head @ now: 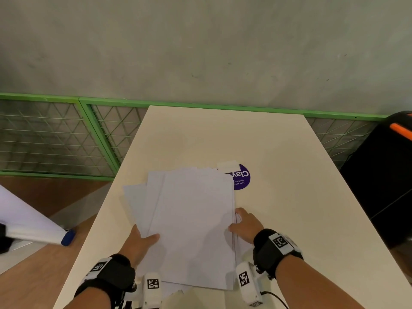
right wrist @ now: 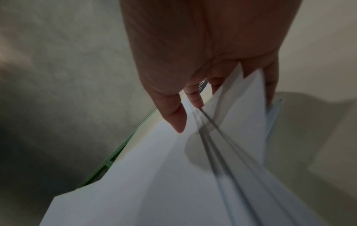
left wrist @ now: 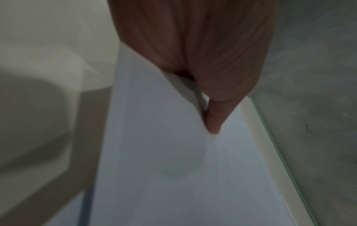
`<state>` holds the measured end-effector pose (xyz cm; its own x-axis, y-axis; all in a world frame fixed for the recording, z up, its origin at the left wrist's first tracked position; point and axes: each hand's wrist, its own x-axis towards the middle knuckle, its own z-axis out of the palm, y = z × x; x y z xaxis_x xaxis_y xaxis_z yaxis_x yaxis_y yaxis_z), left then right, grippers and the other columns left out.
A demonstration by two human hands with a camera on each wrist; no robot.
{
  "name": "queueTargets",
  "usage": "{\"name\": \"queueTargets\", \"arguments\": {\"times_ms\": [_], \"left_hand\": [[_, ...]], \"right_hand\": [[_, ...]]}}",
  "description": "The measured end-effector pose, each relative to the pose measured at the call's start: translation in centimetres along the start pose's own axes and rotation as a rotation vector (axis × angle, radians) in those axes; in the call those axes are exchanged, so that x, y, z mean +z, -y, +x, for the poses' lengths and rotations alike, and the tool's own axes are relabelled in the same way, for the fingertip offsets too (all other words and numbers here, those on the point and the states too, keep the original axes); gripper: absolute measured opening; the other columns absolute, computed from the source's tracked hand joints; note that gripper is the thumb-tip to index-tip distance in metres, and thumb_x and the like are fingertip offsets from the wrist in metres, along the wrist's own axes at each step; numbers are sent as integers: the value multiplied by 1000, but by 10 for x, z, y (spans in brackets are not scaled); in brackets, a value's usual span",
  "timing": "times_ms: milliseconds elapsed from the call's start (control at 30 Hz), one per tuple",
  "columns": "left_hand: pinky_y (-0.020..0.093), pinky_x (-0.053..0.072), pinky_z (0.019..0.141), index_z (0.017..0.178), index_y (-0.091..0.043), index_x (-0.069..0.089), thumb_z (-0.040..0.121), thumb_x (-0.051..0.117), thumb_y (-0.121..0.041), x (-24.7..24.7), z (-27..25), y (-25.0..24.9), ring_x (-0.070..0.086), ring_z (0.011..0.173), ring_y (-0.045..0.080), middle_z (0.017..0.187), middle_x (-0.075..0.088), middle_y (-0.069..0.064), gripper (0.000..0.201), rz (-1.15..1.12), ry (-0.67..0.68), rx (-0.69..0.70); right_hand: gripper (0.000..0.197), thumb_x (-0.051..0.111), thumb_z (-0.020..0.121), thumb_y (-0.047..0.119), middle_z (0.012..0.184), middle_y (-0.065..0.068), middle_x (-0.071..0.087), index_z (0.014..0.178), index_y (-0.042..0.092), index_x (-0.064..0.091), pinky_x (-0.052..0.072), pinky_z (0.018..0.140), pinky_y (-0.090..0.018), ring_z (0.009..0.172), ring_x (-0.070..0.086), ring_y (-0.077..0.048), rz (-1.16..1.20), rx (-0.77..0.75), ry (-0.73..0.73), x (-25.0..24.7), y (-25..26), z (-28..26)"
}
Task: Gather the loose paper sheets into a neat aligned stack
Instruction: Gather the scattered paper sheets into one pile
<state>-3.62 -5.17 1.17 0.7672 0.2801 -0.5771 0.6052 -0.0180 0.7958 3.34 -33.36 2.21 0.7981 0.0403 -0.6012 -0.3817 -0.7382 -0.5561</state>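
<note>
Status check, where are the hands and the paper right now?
Left hand grips paper sheets at left edge, thumb on top. Right hand pinches right edge. Sheets fanned, not aligned. Purple sticker partly under far corner.

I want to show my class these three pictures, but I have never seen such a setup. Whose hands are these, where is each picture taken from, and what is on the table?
No machine: a person wears three cameras. The head view looks down on a white table. The other two sit on black wristbands and look along the fingers. The left hand and right hand grip the opposite sides of a fanned, uneven pile of paper sheets. Beyond it lies a purple round sticker, partly covered.
</note>
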Motion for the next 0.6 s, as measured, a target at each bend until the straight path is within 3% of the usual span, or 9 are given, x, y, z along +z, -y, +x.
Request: {"name": "queueTargets", "arguments": {"times_ms": [100,167,300,400,467,600], "left_hand": [[51,32,111,143,-11,30,85,62,-7,0,-5,-3,42,130,36,144,44,15,66,-17,10,34],[48,33,110,143,-10,30,87,58,-4,1,-8,-8,42,130,35,144,44,14,63,-31,24,61],[40,41,99,138,-13,39,88,55,-1,5,-15,-30,53,115,30,131,55,10,54,-71,71,149],[39,41,98,137,-16,41,88,54,-2,8,-22,-48,55,112,28,125,58,7,52,-83,115,224],[39,42,98,137,-17,42,88,53,-2,7,-26,-57,56,113,28,124,60,7,52,-75,139,250],[36,45,93,133,-17,45,88,52,1,10,-30,-68,59,109,24,119,63,4,49,-75,169,284]], "right_hand": [[61,56,83,31,137,-15,37,139,24,32,36,104,-37,125,39,-33,-68,10,-29,-1,-2,-1],[58,55,83,34,138,-14,33,138,26,35,34,106,-39,127,37,-35,-94,36,-78,-3,-2,-2],[64,57,84,36,142,-15,35,140,17,33,35,106,-39,129,39,-34,6,48,-142,-7,0,-3],[62,55,88,30,145,-15,38,141,8,31,34,106,-36,131,39,-31,245,11,-137,-14,3,-5],[51,54,91,23,141,-13,45,136,6,38,33,98,-30,128,43,-28,431,-34,-135,-22,5,-9],[36,55,91,17,122,-8,56,125,5,51,34,90,-30,105,51,-23,740,-20,-80,-39,7,-21]]}}
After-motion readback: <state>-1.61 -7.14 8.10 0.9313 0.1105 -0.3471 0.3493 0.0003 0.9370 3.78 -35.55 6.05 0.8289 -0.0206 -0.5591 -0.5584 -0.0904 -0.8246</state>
